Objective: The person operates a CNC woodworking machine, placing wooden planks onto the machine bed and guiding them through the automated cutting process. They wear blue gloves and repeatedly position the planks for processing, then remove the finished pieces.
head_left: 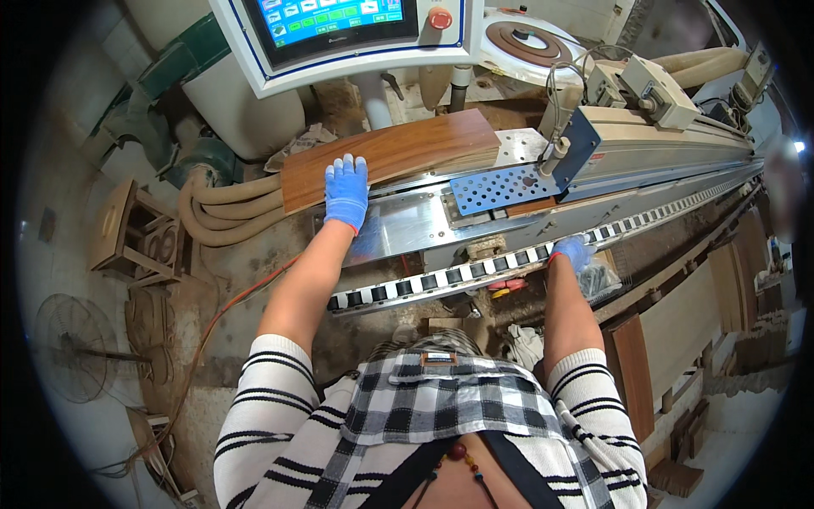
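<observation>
My left hand (346,193), in a blue glove with a red cuff, lies with its fingers stretched out on the near edge of a brown wood-grain panel (398,154). The panel rests on the metal bed (392,227) of a long machine. Farther right, my right hand (575,253), also gloved in blue, is at the roller rail (458,276) that runs along the machine's near side. Its fingers are blurred and partly hidden, so I cannot make out a grip. A blue perforated plate (500,188) sits on the machine between my hands.
Above the bed stands a control panel (348,42) with a lit screen and a red button (439,19). Behind it is a round reel (526,42) of brown band. Beige hoses (233,212) and a fan (76,348) are at left. Wood boards (670,318) lean at right.
</observation>
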Motion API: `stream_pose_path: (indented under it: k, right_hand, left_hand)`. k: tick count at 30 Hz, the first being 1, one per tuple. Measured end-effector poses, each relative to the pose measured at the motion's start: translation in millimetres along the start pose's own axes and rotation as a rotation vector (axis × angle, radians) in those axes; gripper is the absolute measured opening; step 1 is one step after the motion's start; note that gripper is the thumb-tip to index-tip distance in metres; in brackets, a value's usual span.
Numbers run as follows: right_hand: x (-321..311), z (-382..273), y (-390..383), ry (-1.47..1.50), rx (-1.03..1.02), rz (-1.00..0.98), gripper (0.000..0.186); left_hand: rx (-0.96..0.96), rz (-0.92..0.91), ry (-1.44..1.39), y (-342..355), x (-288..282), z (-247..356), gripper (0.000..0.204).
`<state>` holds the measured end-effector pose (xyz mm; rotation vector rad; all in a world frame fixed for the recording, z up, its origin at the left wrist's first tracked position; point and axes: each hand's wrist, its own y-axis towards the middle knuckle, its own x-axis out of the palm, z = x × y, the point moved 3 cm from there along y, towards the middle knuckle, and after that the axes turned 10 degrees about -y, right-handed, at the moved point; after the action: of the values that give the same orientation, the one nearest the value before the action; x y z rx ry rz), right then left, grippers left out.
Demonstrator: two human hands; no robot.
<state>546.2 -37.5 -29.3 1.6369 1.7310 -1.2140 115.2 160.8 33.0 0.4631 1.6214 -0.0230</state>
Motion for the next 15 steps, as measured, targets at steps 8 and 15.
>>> stream_pose_path:
  k: [8, 15]
  right_hand:
    - [3.6, 3.2, 3.1, 0.033, 0.044, 0.012, 0.055]
    - [11.7, 6.5, 10.7, 0.015, 0.023, 0.017, 0.056]
  left_hand:
    - [0.069, 0.221, -0.005, -52.1, -20.3, -32.5, 0.043]
    - [0.074, 0.196, -0.024, -163.8, -49.6, -75.7, 0.057]
